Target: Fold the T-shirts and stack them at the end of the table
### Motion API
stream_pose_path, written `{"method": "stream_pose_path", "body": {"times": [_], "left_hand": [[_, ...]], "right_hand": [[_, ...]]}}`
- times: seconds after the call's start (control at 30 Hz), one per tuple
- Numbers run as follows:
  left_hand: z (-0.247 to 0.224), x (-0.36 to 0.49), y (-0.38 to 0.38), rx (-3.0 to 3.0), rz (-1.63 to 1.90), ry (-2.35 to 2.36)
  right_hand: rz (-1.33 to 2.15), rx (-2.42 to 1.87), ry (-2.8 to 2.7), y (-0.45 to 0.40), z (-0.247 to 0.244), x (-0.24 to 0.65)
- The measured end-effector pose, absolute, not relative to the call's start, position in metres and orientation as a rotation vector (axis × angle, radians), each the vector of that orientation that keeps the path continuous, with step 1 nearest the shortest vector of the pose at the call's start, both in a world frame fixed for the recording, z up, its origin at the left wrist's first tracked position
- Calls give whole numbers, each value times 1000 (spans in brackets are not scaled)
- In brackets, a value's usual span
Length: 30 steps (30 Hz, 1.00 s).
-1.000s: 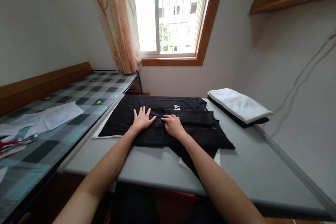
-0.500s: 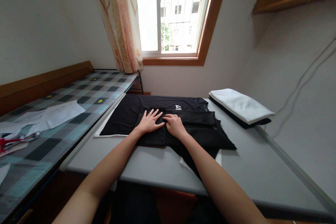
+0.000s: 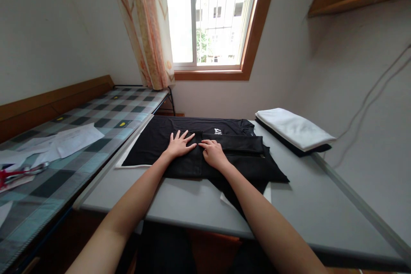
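A black shirt (image 3: 147,137) with white lettering lies spread on the grey table (image 3: 180,199). Over its near part rests a folded black garment (image 3: 237,160), laid sideways, with a vertical crease near its middle. My left hand (image 3: 180,145) is flat on the left part of this garment, fingers spread. Just to its right, my right hand (image 3: 212,153) has its fingers bent and drawn together, with their tips on the cloth beside the crease. The exact grip under those fingertips is partly hidden. White cloth edges show under the black layers at left and near right.
A folded white cloth (image 3: 293,128) on a black one sits at the table's right back edge. On the left is a bed with a checked cover (image 3: 83,115), papers (image 3: 69,141) and a red-handled tool (image 3: 16,175). A wooden shelf (image 3: 362,2) hangs at upper right.
My left hand has slid slightly to the left over the black garment, widening the gap between the hands. My right hand has barely moved.
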<state>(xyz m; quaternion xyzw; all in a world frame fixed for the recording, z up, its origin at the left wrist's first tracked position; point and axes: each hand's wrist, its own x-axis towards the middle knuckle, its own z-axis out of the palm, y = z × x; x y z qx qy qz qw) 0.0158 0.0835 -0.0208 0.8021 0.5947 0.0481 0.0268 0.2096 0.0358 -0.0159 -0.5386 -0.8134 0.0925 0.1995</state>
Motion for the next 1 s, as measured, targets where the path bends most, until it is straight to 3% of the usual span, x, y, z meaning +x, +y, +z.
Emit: {"method": "stream_pose_path", "body": {"times": [0.43,1.0], "left_hand": [[-19,21,72,2614,339,1706],[-22,21,73,2594,270,1696]], "right_hand": [[254,-1524,-2174,36,-17,210],[250,-1516,-2243,37,-17,210]]}}
